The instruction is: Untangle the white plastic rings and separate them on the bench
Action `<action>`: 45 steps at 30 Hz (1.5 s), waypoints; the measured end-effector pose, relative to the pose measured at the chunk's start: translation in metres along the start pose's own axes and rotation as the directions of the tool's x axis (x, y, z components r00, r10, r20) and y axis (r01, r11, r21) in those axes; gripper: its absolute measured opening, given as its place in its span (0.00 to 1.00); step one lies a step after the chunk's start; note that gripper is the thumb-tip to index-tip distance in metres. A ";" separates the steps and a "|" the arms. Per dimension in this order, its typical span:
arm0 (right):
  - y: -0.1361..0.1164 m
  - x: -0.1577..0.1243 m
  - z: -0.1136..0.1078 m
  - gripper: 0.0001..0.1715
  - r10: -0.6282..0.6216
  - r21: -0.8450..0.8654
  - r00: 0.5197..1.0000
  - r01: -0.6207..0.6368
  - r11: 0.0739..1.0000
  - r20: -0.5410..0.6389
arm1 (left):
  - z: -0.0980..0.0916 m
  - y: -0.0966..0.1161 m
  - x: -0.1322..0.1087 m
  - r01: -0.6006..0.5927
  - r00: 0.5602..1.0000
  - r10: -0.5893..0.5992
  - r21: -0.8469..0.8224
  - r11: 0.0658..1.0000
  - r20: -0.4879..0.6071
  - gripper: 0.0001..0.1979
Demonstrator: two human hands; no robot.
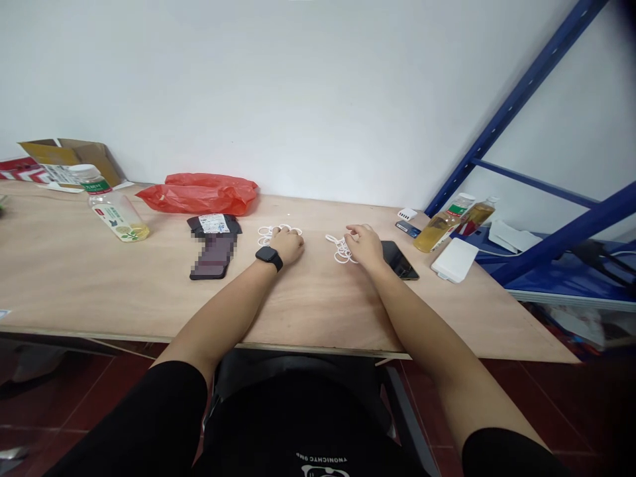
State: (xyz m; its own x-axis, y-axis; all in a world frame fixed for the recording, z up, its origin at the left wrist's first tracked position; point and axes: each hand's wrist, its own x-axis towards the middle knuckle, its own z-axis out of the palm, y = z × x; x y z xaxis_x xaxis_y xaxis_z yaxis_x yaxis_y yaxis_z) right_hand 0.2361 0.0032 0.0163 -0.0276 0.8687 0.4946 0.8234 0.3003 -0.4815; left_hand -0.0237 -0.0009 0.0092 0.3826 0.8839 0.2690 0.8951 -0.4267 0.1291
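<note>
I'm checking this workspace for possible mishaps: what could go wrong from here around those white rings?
The left hand covers part of one group of white rings, so some might be shifted unseen.
The right hand is at the other white rings, with a dark flat device close beside its wrist; a sideways move could nudge the device.
Rings within each group lie close together and might tangle.

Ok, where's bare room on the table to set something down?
Left front of the table, before the left bottle; also between the left hand and right hand, toward the front edge. Crowded: right of the right hand, with black phone, second bottle and white box.
</note>
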 end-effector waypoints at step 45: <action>-0.049 -0.020 0.022 0.03 0.156 0.791 0.936 -0.351 0.501 0.317 | -0.010 0.061 -0.001 -0.328 0.914 0.186 -0.387 0.862 -0.360 0.07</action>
State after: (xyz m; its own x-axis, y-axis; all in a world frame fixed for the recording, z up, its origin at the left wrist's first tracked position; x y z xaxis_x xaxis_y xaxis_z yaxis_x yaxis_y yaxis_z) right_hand 0.1835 -0.0201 0.0141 -0.0766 0.9844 0.1585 -0.0265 0.1569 -0.9873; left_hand 0.0277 -0.0298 0.0262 0.4334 0.6598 0.6139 0.5573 -0.7315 0.3928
